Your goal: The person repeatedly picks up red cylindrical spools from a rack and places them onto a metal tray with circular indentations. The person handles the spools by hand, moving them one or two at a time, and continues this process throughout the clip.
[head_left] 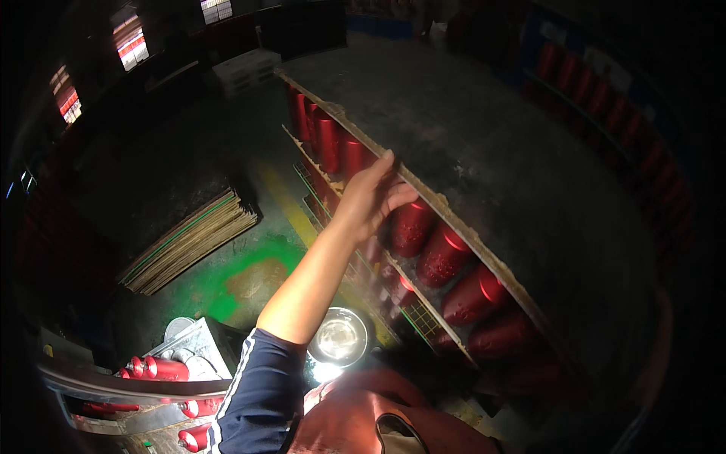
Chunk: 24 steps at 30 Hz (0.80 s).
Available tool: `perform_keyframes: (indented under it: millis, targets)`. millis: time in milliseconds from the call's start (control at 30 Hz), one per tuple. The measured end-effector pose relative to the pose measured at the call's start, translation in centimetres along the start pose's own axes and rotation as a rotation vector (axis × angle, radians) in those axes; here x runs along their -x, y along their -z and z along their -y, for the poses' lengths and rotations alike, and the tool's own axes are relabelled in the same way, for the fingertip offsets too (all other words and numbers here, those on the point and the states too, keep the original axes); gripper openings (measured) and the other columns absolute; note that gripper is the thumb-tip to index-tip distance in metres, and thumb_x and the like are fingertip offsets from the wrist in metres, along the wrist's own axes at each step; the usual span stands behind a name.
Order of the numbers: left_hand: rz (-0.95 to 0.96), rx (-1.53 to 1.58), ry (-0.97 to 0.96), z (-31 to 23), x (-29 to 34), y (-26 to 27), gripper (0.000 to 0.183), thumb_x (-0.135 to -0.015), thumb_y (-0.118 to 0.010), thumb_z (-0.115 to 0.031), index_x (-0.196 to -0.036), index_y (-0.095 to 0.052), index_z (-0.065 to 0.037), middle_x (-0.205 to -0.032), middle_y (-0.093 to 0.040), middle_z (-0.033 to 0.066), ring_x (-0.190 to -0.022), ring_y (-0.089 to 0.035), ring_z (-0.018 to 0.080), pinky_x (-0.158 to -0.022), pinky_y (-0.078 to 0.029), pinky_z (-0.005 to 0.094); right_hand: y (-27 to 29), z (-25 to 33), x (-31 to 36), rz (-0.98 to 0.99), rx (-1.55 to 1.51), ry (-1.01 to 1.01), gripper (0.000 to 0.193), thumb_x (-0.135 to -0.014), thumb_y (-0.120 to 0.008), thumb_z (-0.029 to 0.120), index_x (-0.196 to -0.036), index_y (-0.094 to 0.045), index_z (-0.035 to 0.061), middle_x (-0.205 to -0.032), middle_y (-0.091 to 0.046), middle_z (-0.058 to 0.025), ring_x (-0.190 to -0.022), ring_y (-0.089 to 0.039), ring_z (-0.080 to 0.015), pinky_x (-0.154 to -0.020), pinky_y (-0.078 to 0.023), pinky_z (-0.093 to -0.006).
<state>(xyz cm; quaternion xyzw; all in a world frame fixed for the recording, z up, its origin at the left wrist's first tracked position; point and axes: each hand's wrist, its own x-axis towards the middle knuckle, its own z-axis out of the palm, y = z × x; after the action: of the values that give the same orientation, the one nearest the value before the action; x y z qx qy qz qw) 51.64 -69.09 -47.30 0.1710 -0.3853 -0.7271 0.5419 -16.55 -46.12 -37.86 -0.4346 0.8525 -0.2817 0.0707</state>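
My left hand (374,193) comes up from the lower left and grips the rough, pale edge of a large dark board (469,136). The board lies as the top sheet over a row of red metal cylinders (442,253) with rounded ends. The fingers bend in at the edge, close to the cylinders. Below this layer, another board (427,303) and more red cylinders show, along with a green wire grid (420,321). My right hand is not in view.
A stack of thin boards (193,242) lies on the floor at left, beside a green paint stain (234,276). A round metal bowl (339,338) sits by my arm. Red cylinders (162,368) lie on a bench at lower left. A pale pallet (246,69) stands farther back.
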Motion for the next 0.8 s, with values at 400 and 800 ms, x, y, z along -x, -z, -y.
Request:
perform_keyframes:
  millis: [400,800]
  targets:
    - [-0.161,-0.158,0.018,-0.2,-3.1,-1.7,0.036,-0.101,-0.06,-0.03,-0.098,-0.063,0.005,-0.081,-0.07,0.0127,-0.061,-0.068,0.0179,-0.052,-0.054,0.0275,-0.6,-2.2,-0.3,-0.006,0.014,-0.124,0.067,-0.095,-0.062,0.052,-0.131,-0.059,-0.0041,-0.123,-0.062,-0.0169,-0.108,-0.061,-0.0265,-0.094,-0.048,-0.0378]
    - [-0.215,-0.012,-0.252,-2.4,-0.1,-1.7,0.039,-0.101,-0.059,-0.03,-0.11,-0.064,0.008,-0.101,-0.072,0.0187,-0.076,-0.072,0.0206,-0.056,-0.055,0.0258,-4.2,3.6,3.0,-0.052,0.057,-0.081,0.067,-0.093,-0.065,0.053,-0.125,-0.062,-0.0054,-0.117,-0.064,-0.0168,-0.102,-0.063,-0.0261,-0.089,-0.049,-0.0378]
